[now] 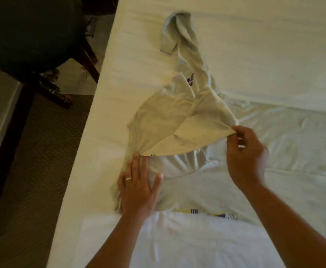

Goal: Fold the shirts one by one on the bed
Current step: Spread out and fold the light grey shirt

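Head view: pale grey cotton polo shirt point(164, 120) on the white-sheeted bed point(264, 55), long axis running away from the person, one sleeve farthest off. Left hand point(139, 190) presses flat, fingers straight, on the near hem. Right hand point(244, 151) pinches a raised fabric corner; the shirt body lies left of and beyond that pinch, so the fold likely goes leftward.

Left hand point(139, 188): we are pressing it flat, fingers spread, on the shirt point(164, 120). Right hand point(245, 151): we are pinching the shirt's raised edge.
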The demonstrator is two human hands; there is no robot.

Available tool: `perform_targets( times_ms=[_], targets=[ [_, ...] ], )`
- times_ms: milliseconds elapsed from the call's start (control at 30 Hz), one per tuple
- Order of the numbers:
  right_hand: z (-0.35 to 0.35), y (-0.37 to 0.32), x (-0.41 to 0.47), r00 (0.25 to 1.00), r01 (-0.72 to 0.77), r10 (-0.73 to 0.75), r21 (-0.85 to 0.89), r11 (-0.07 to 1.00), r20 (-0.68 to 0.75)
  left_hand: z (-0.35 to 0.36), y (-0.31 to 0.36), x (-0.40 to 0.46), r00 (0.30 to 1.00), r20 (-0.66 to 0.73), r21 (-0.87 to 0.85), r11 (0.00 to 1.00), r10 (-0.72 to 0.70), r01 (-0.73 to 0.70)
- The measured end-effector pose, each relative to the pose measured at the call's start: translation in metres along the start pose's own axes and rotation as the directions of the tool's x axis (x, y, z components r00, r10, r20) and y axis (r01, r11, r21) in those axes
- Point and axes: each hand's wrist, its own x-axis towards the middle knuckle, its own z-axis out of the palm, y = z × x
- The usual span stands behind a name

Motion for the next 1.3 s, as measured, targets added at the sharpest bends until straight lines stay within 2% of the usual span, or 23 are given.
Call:
perform_targets(
  times_ms=[67, 133, 233, 267, 367, 433, 467, 533, 600, 667, 833, 967, 1033, 1100, 1200, 1300],
  targets=[
    [-0.027, 0.028, -0.035, 0.996, -0.085, 0.085, -0.029, 0.996, 0.008, -0.005, 0.010, 0.005, 0.997, -0.077, -0.018, 1.000, -0.026, 0.025],
    [-0.039, 0.054, -0.064, 0.982, -0.152, 0.160, -0.084, 0.985, 0.097, -0.008, 0.020, 0.010, 0.987, -0.160, 0.021, 0.999, -0.022, 0.026],
    [-0.046, 0.068, -0.082, 0.938, -0.220, 0.236, -0.092, 0.971, 0.252, -0.013, 0.034, 0.013, 0.966, -0.210, 0.124, 0.984, 0.151, -0.127],
    [-0.048, 0.069, -0.080, 0.943, -0.235, 0.244, -0.067, 0.970, 0.226, -0.012, 0.041, 0.014, 0.947, -0.227, 0.169, 0.967, 0.226, -0.190],
    [-0.044, 0.071, -0.044, 0.949, -0.314, 0.313, 0.015, 0.949, 0.033, -0.004, 0.052, 0.024, 0.877, -0.264, 0.288, 0.901, 0.402, -0.326],
    [-0.035, 0.077, -0.010, 0.930, -0.367, 0.367, 0.038, 0.929, 0.019, 0.005, 0.055, 0.030, 0.831, -0.255, 0.325, 0.853, 0.494, -0.407],
    [-0.030, 0.079, 0.007, 0.933, -0.358, 0.355, 0.046, 0.932, 0.064, 0.009, 0.055, 0.032, 0.817, -0.242, 0.327, 0.837, 0.524, -0.440],
    [-0.020, 0.081, 0.033, 0.935, -0.272, 0.255, 0.036, 0.962, 0.246, 0.018, 0.053, 0.034, 0.821, -0.214, 0.299, 0.835, 0.530, -0.461],
    [-0.010, 0.080, 0.048, 0.870, -0.102, 0.154, -0.133, 0.986, 0.469, 0.024, 0.053, 0.033, 0.842, -0.196, 0.280, 0.851, 0.503, -0.444],
    [-0.007, 0.080, 0.057, 0.837, 0.027, 0.116, -0.252, 0.967, 0.535, 0.025, 0.055, 0.032, 0.859, -0.196, 0.275, 0.867, 0.473, -0.415],
    [-0.039, 0.077, 0.051, 0.933, -0.099, 0.118, -0.071, 0.992, 0.341, 0.024, 0.060, 0.036, 0.874, -0.170, 0.294, 0.870, 0.456, -0.396],
    [-0.074, 0.073, 0.030, 0.964, -0.061, 0.070, -0.042, 0.997, 0.257, 0.019, 0.067, 0.039, 0.906, -0.078, 0.290, 0.879, 0.416, -0.378],
    [-0.085, 0.074, 0.024, 0.967, -0.060, 0.068, -0.040, 0.997, 0.245, 0.012, 0.070, 0.036, 0.913, -0.031, 0.301, 0.875, 0.406, -0.379],
    [-0.091, 0.079, 0.020, 0.945, -0.190, 0.184, -0.003, 0.982, 0.270, 0.005, 0.075, 0.034, 0.912, -0.015, 0.320, 0.866, 0.410, -0.384],
    [-0.096, 0.092, 0.014, 0.897, -0.408, 0.349, 0.206, 0.889, 0.273, 0.001, 0.083, 0.034, 0.920, -0.010, 0.330, 0.870, 0.391, -0.366],
    [-0.101, 0.083, 0.018, 0.924, -0.372, 0.323, 0.277, 0.886, 0.205, 0.002, 0.085, 0.035, 0.928, 0.002, 0.329, 0.877, 0.372, -0.351]
  ],
)
